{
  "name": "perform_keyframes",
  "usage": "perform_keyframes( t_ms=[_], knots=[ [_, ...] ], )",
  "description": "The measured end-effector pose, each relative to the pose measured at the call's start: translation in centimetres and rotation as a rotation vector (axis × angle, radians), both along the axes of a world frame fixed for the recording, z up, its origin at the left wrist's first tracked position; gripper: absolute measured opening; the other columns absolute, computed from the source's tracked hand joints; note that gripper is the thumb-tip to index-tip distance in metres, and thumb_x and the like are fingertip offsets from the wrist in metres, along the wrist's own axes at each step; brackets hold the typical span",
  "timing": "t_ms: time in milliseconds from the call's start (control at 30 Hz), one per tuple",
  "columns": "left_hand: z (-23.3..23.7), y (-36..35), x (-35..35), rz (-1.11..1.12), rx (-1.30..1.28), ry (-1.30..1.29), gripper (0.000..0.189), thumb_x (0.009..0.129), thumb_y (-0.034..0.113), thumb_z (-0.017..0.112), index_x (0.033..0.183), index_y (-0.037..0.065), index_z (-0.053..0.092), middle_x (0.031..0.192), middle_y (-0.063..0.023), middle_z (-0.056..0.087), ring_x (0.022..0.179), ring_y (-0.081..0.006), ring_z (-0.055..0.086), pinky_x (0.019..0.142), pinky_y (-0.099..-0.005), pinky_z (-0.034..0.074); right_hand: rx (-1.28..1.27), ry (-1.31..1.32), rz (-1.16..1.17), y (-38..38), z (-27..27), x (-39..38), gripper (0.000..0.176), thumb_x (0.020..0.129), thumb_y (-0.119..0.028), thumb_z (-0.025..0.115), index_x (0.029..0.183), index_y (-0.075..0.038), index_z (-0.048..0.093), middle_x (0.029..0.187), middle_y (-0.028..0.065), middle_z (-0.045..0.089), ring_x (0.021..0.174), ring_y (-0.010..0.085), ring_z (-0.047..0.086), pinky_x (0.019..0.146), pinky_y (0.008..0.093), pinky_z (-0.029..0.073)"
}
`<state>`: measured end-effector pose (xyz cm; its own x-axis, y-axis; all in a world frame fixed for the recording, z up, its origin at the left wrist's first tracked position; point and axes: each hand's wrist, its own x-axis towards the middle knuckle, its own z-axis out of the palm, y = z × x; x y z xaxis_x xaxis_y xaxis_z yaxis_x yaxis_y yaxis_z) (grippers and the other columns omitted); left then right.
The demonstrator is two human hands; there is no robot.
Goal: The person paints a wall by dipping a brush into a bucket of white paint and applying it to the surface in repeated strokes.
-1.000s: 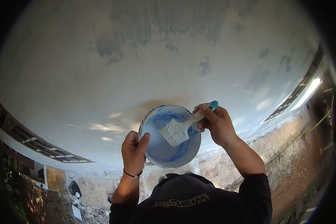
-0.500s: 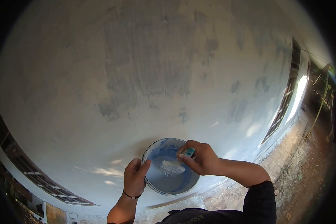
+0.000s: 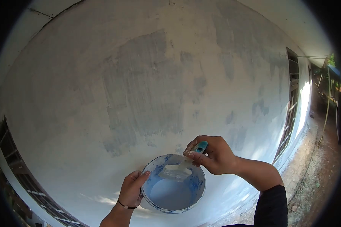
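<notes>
My left hand [image 3: 133, 187] grips the rim of a round bucket [image 3: 152, 198], thumb over the edge, with a dark band on the wrist. Pale bluish-white paint [image 3: 170, 193] lies in the bucket, and blue smears mark its inner wall. In my right hand [image 3: 212, 156] is a paintbrush [image 3: 176, 172], held by its handle with a teal end. The wide, paint-coated bristles hang above the paint, inside the bucket's far rim. My right fingers are closed around the handle.
A pale wall [image 3: 83, 94] fills the view ahead, with grey streaked patches [image 3: 149, 90]. Barred windows stand at the left [image 3: 17, 162] and right [image 3: 291, 98]. A dirt path [image 3: 318, 174] runs along the wall at the right.
The view has tilted up, showing more of the upper wall. The brush has lifted away from the paint towards the bucket's far rim; the bucket sits lower in view.
</notes>
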<state>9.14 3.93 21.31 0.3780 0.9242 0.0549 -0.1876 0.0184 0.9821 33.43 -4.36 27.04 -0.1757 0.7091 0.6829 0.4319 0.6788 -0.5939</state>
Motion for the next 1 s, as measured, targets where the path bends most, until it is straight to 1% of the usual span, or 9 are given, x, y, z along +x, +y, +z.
perform_keyframes(
  t_ms=[67, 133, 233, 467, 533, 633, 767, 967, 1000],
  knots=[
    [1.0, 0.3, 0.6, -0.001, 0.037, -0.007, 0.027, 0.085, 0.021, 0.060, 0.065, 0.010, 0.045, 0.054, 0.0021, 0.048, 0.036, -0.0035, 0.038, 0.029, -0.0198, 0.022, 0.247, -0.153, -0.025, -0.2, 1.6, 1.0, 0.024, 0.089, -0.021, 0.055, 0.089, 0.002, 0.059, 0.071, 0.0111, 0.062, 0.060, 0.0154, 0.062, 0.054, 0.0242, 0.049],
    [2.0, 0.4, 1.3, -0.021, 0.049, -0.031, 0.024, 0.085, 0.023, 0.059, 0.069, 0.008, 0.050, 0.056, 0.0006, 0.052, 0.038, -0.0036, 0.041, 0.030, -0.0190, 0.022, 0.050, 0.075, 0.063, -0.9, 3.6, 1.9, 0.025, 0.091, -0.022, 0.053, 0.089, 0.002, 0.058, 0.071, 0.0089, 0.061, 0.057, 0.0124, 0.059, 0.052, 0.0233, 0.049],
    [4.3, -0.2, 2.3, -0.015, 0.027, -0.001, 0.023, 0.085, 0.025, 0.058, 0.073, 0.006, 0.052, 0.058, -0.0001, 0.053, 0.039, -0.0038, 0.042, 0.031, -0.0177, 0.023, 0.119, 0.051, 0.075, -0.8, 5.7, 3.7, 0.027, 0.091, -0.024, 0.052, 0.090, 0.003, 0.057, 0.071, 0.0092, 0.061, 0.055, 0.0121, 0.059, 0.051, 0.0229, 0.049],
    [7.4, 0.7, 3.8, -0.110, 0.027, -0.030, 0.028, 0.085, 0.026, 0.056, 0.090, -0.001, 0.058, 0.064, -0.0013, 0.058, 0.040, -0.0035, 0.045, 0.031, -0.0165, 0.022, 0.033, 0.437, 0.077, -0.4, 10.3, 8.9, 0.025, 0.091, -0.019, 0.051, 0.090, 0.005, 0.054, 0.079, 0.0154, 0.061, 0.053, 0.0181, 0.060, 0.048, 0.0256, 0.052],
    [8.0, 1.4, 4.2, -0.199, 0.028, -0.092, 0.034, 0.088, 0.027, 0.050, 0.100, -0.005, 0.057, 0.077, -0.0104, 0.066, 0.044, -0.0071, 0.057, 0.029, -0.0121, 0.029, -0.007, 0.528, 0.090, -0.2, 11.1, 10.4, 0.024, 0.092, -0.019, 0.048, 0.091, 0.005, 0.053, 0.078, 0.0155, 0.061, 0.053, 0.0184, 0.060, 0.048, 0.0254, 0.052],
    [10.3, 0.1, 6.1, -0.195, 0.056, -0.068, 0.034, 0.086, 0.027, 0.054, 0.097, -0.004, 0.058, 0.070, -0.0054, 0.063, 0.042, -0.0041, 0.051, 0.029, -0.0139, 0.025, -0.015, 0.651, 0.086, -0.7, 11.8, 12.2, 0.023, 0.092, -0.017, 0.046, 0.091, 0.005, 0.051, 0.078, 0.0158, 0.060, 0.055, 0.0184, 0.060, 0.051, 0.0250, 0.054],
    [11.2, 0.0, 7.4, -0.238, 0.068, -0.056, 0.034, 0.086, 0.027, 0.052, 0.097, -0.005, 0.058, 0.071, -0.0066, 0.064, 0.041, -0.0045, 0.052, 0.029, -0.0131, 0.027, 0.019, 0.834, 0.077, -0.9, 11.3, 12.9, 0.023, 0.092, -0.015, 0.044, 0.091, 0.007, 0.049, 0.078, 0.0167, 0.059, 0.056, 0.0186, 0.060, 0.052, 0.0245, 0.055],
    [11.2, 0.4, 8.0, -0.269, 0.062, 0.001, 0.034, 0.087, 0.027, 0.051, 0.096, -0.005, 0.058, 0.069, -0.0067, 0.064, 0.041, -0.0045, 0.052, 0.029, -0.0133, 0.027, 0.078, 0.634, 0.057, -1.5, 9.3, 12.6, 0.024, 0.093, -0.018, 0.045, 0.093, 0.006, 0.049, 0.079, 0.0160, 0.060, 0.056, 0.0191, 0.062, 0.052, 0.0248, 0.056],
    [10.9, 1.0, 7.8, -0.322, 0.072, 0.033, 0.036, 0.088, 0.028, 0.050, 0.100, -0.005, 0.057, 0.075, -0.0093, 0.065, 0.044, -0.0061, 0.056, 0.030, -0.0113, 0.029, 0.080, 0.643, 0.049, -1.7, 8.9, 12.1, 0.024, 0.093, -0.018, 0.045, 0.093, 0.006, 0.049, 0.079, 0.0160, 0.060, 0.056, 0.0191, 0.062, 0.052, 0.0248, 0.056]
  ],
)
